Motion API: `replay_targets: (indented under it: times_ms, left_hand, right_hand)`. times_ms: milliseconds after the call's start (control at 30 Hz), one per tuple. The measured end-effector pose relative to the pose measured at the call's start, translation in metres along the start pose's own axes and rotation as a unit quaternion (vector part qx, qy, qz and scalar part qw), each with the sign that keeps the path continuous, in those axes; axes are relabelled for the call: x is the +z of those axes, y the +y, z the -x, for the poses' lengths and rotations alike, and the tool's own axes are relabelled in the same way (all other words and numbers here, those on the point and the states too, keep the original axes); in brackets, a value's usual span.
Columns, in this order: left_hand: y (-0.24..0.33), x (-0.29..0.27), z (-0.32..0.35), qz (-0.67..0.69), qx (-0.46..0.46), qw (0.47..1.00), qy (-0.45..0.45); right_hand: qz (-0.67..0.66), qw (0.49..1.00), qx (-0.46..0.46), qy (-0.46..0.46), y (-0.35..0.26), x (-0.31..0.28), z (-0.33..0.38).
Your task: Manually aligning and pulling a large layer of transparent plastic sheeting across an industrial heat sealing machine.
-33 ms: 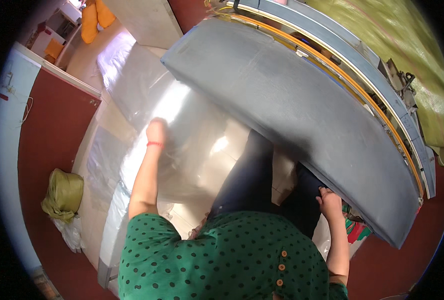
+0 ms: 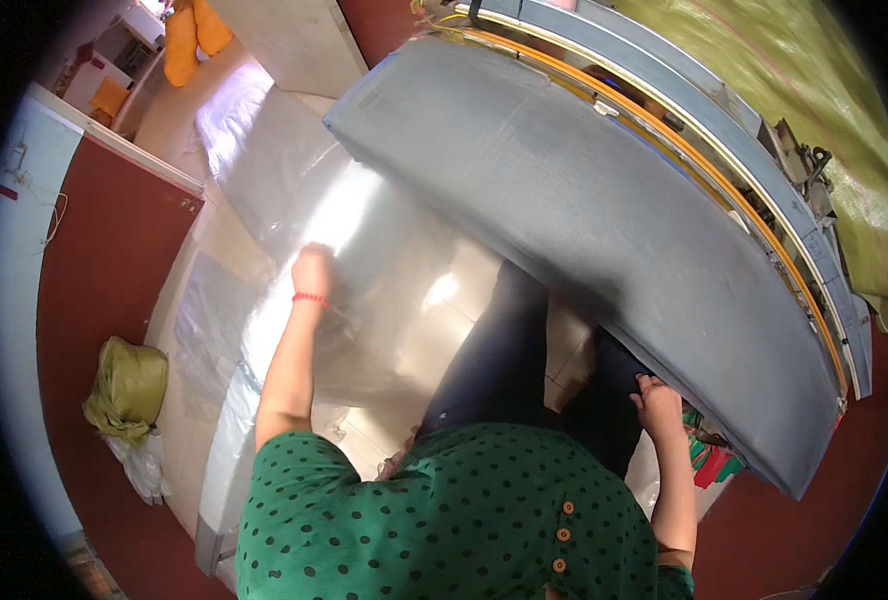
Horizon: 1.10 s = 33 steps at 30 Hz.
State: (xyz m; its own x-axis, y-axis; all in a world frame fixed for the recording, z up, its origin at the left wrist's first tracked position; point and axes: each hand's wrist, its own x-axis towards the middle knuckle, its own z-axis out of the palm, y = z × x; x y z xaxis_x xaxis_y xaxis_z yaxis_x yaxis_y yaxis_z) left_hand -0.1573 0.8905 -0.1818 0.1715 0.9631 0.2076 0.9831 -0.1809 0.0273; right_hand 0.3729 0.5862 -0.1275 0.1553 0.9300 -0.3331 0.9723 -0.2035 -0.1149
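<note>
Over a large clear plastic sheet (image 2: 394, 260), my left hand (image 2: 311, 269) is closed in a fist and wears a thin red bracelet. The plastic bunches shiny and pale around it; the fingertips are blurred, but the fist appears to grip the film. My right hand (image 2: 656, 402) is beside the near edge of a long grey-topped table (image 2: 604, 200), above my dark-trousered leg. Its fingers are curled together, and whatever they may hold is hidden.
Behind the tabletop run an orange strip (image 2: 644, 105) and blue-grey metal rails (image 2: 704, 90). A white wrapped roll or bar (image 2: 226, 450) stands at my left. Farther left lies an olive sack (image 2: 126, 388). Red and green cloth (image 2: 712, 465) shows under the table.
My left hand has shifted very slightly down toward me. The right hand and the table have not visibly moved.
</note>
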Motion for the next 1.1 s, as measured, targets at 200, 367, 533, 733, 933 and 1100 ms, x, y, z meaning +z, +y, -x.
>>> replay_targets:
  times_ms: [200, 367, 533, 733, 933, 1100]
  left_hand:
    - [0.053, -0.025, 0.086, 0.338, 0.017, 0.936, -0.1]
    - [0.185, -0.084, 0.123, 0.49, 0.139, 0.849, -0.141]
    - [0.254, -0.109, 0.141, 0.558, 0.283, 0.754, -0.2]
    - [0.258, -0.148, 0.113, 0.508, 0.397, 0.755, -0.117]
    - [0.264, -0.172, 0.062, 0.397, 0.392, 0.827, -0.074]
    - [0.278, -0.217, 0.031, 0.49, 0.337, 0.802, -0.05]
  right_hand:
    - [-0.134, 0.975, -0.173, 0.034, -0.057, -0.001, -0.037]
    - [-0.361, 0.897, -0.255, 0.006, -0.134, -0.042, -0.073]
    - [-0.47, 0.813, -0.324, 0.12, -0.174, -0.046, -0.102]
    - [-0.535, 0.804, -0.261, 0.011, -0.146, -0.042, -0.075]
    - [-0.728, 0.611, -0.291, 0.109, -0.124, -0.079, -0.032]
    - [-0.731, 0.638, -0.21, -0.121, -0.094, -0.094, 0.007]
